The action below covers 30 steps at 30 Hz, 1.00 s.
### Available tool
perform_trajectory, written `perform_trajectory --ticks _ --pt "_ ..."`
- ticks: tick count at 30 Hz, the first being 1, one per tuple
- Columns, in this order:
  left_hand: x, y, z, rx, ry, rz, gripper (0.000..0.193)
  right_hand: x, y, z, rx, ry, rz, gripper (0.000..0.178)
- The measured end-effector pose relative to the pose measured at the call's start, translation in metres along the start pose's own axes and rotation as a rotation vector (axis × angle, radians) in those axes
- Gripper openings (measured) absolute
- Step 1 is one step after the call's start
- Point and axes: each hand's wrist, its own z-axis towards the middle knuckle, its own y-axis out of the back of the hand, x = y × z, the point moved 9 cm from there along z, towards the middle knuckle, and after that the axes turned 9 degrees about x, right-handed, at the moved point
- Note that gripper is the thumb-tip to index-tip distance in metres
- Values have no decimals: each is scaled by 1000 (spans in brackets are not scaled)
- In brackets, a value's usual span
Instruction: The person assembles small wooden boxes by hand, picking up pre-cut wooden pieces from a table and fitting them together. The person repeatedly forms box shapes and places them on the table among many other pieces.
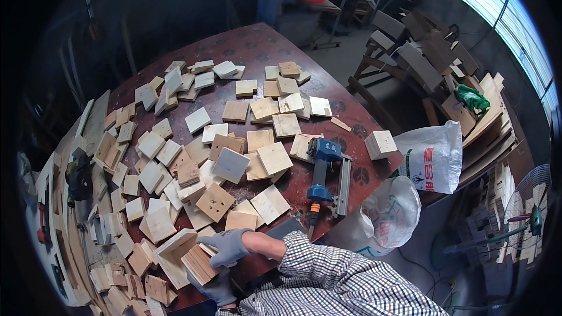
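Note:
Near the lower edge, both my hands wear grey gloves and are closed around a small stack of wooden blocks (199, 265). My right hand (230, 247) grips it from above, its fingers against a pale piece at the stack's top. Lower down, my left hand (218, 288) supports the stack from beneath, partly hidden by it. A larger pale board (174, 256) stands tilted beside the stack, on its left. Loose square wooden blocks (213, 202) lie close beyond my hands, some with drilled holes.
Many more blocks cover the dark red table (257, 44). A blue nail gun (324, 169) with an orange hose fitting lies at the right edge, near a block stack (380, 144). White sacks (430, 155) stand past that edge; a fan (527, 216) is farther right.

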Motion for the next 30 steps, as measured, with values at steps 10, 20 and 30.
perform_trajectory --ticks 10,20,30 --pt "-5 -3 1 0 -24 123 105 -32 3 34 -68 31 -174 79" --pt "3 -3 -8 -9 32 -89 112 -28 94 -98 -959 -95 -395 24" --pt "-10 -1 -5 -1 0 -83 113 -95 170 -134 -823 -212 -590 38"
